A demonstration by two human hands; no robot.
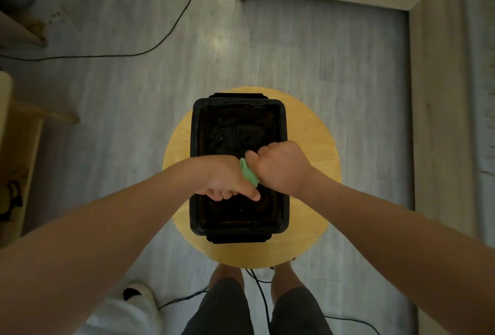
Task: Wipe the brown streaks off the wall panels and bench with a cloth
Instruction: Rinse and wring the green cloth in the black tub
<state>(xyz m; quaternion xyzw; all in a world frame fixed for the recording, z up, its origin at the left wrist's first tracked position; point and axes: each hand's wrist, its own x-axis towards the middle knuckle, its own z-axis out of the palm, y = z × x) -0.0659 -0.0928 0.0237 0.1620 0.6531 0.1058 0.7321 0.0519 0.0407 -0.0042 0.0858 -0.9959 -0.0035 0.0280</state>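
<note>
The green cloth (pixel 249 176) is bunched into a tight roll above a black tub (pixel 195 133) of dark liquid, gripped at both ends: the left hand (pixel 226 180) has its fingers curled round one end and the right hand (pixel 281 167) is clenched round the other. The tub stands on a round yellow stool (pixel 314 133) just in front of the person's legs. A black cable (pixel 171 29) loops across the pale plank floor (pixel 120 93) beyond, and a light wooden panel (pixel 439 120) runs along the right.
</note>
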